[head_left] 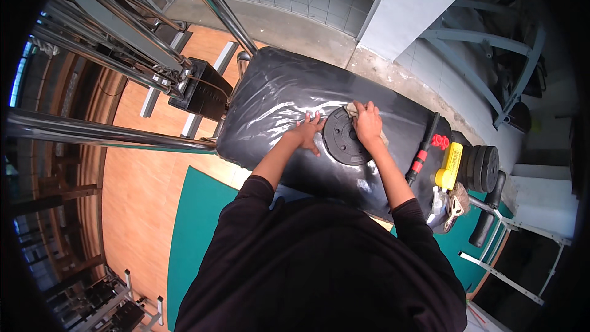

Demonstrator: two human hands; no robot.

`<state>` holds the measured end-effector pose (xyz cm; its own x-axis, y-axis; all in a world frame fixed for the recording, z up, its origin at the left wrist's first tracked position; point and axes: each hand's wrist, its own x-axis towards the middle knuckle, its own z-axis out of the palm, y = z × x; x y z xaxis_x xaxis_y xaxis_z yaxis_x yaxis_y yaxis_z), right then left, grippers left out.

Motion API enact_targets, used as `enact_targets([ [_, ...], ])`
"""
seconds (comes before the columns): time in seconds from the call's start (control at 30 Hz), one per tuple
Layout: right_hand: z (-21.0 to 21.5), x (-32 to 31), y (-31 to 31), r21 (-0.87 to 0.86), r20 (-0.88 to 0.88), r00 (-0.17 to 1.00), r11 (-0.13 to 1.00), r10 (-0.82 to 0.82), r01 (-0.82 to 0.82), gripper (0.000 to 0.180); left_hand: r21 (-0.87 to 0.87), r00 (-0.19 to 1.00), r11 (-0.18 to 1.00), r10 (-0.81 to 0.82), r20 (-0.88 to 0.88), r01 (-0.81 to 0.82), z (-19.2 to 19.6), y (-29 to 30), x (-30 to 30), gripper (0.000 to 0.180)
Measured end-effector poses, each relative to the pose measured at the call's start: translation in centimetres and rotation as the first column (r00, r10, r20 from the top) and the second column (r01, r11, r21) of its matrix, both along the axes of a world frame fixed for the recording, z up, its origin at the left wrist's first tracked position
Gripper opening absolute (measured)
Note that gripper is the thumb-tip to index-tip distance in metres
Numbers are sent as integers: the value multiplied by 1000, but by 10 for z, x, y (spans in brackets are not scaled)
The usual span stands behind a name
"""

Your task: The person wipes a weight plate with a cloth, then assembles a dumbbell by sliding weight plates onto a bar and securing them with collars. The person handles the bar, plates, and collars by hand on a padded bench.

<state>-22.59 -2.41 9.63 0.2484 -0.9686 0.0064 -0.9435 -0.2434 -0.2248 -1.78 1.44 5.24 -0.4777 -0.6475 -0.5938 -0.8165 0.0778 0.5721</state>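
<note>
A round black weight plate (339, 138) lies flat on a shiny black padded bench (270, 95) in front of me. My right hand (367, 124) is closed on a beige cloth (385, 138) and presses it against the right part of the plate. Most of the cloth is hidden under that hand. At the plate's left rim rests my left hand (307, 134), its fingers spread, with the fingertips by the edge. To the right on the bench lies a black bar with a red grip section (419, 161), beside a red star-shaped collar (440, 141).
A yellow bottle (450, 166), a brush-like item (456, 204) and stacked dark plates (481, 168) sit at the bench's right end. Chrome posts (110, 132) and a weight stack (200, 89) stand on the left. A green mat (200, 221) covers part of the wooden floor.
</note>
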Motion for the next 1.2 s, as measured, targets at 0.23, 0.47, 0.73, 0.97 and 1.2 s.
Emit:
enact_targets([
  [0.23,-24,44,28,-159,-156,988,987,-1,-24,41,1,998,998,-57,36,57,-8,-7,-1,128],
  [0.47,-9,11,100,-84,-103,952,951,289,-298,46,-44,999,998,-34,22,35,-11,-14,1,129],
  [0.73,10,-12,89,26,-47,957,958,288,-287,47,-23,999,999,-39,21,39,-9,-15,2,128],
  [0.97,-21,36,18,-163,-68,994,981,91,-101,43,5,998,1000,-25,53,25,2,-16,-7,127],
  [1.2,-12,18,89,-140,-112,947,939,301,-315,47,-30,999,999,-35,15,35,-16,-16,2,126],
])
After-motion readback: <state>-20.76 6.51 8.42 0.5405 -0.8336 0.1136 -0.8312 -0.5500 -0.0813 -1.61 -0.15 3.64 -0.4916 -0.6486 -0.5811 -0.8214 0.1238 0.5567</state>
